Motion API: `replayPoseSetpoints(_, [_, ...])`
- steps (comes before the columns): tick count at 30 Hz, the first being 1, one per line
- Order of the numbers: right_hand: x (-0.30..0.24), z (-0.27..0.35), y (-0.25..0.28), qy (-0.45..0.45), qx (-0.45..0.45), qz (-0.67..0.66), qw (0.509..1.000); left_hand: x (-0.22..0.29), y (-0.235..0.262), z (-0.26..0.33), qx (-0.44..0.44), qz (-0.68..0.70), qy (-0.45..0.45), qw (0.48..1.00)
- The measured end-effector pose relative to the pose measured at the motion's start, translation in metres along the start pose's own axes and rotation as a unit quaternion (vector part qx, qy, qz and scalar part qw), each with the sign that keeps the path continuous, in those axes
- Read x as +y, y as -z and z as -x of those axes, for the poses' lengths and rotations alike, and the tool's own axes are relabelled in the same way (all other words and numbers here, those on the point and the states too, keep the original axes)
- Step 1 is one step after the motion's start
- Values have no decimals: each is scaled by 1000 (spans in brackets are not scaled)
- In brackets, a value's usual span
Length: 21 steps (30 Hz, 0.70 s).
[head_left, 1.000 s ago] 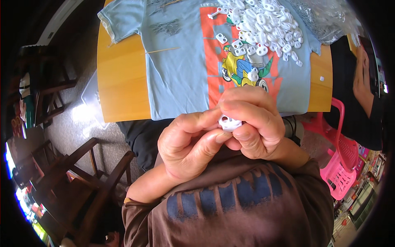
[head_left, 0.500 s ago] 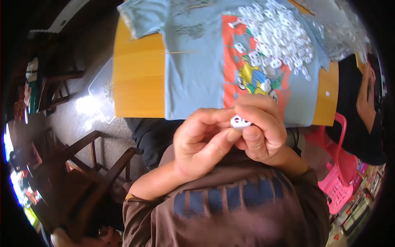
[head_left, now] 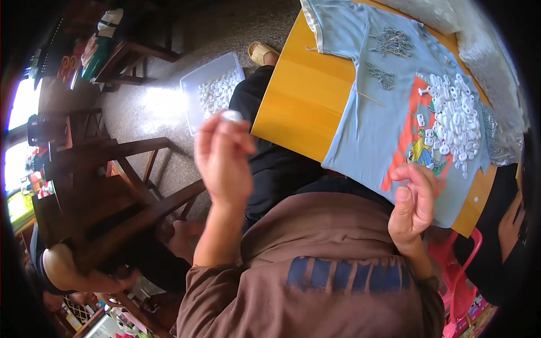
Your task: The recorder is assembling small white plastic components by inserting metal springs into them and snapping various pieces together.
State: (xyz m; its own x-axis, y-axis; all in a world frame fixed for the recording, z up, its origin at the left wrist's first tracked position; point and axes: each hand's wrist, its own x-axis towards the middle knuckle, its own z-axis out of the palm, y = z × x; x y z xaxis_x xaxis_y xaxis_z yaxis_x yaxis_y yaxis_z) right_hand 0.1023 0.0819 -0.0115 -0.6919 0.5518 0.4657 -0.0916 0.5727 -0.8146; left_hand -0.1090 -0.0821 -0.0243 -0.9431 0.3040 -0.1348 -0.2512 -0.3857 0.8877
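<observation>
Holds one small white plastic piece (head_left: 231,116), slightly blurred, clamped in the fingertips of the raised left hand (head_left: 225,160), left of the wooden tabletop (head_left: 310,101) and near a clear tub (head_left: 192,96) of similar pieces on the floor (head_left: 220,34). Curls the right hand (head_left: 416,200) loosely over the light-blue T-shirt (head_left: 355,135), with thumb and forefinger apart. Includes, on that shirt, a heap of white pieces (head_left: 456,118), two clusters of thin grey pins (head_left: 390,41) and one slender stick (head_left: 369,98).

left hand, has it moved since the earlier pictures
Yes, to the left: the left hand was in front of the table; now it is past its near left corner.
</observation>
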Motion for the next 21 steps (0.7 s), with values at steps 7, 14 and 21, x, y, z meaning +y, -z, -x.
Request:
replayPoseSetpoints(7, [-9, -19, 2, 54, -60, 34, 996, -13, 142, -107, 220, -150, 20, 964])
replayPoseSetpoints(14, [-2, -3, 7, 111, -58, -53, 991, 9, 17, -57, 35, -227, -163, 959])
replayPoseSetpoints(21, [0, 6, 22, 168, -55, -60, 982, -13, -101, 23, -268, -307, -211, 888])
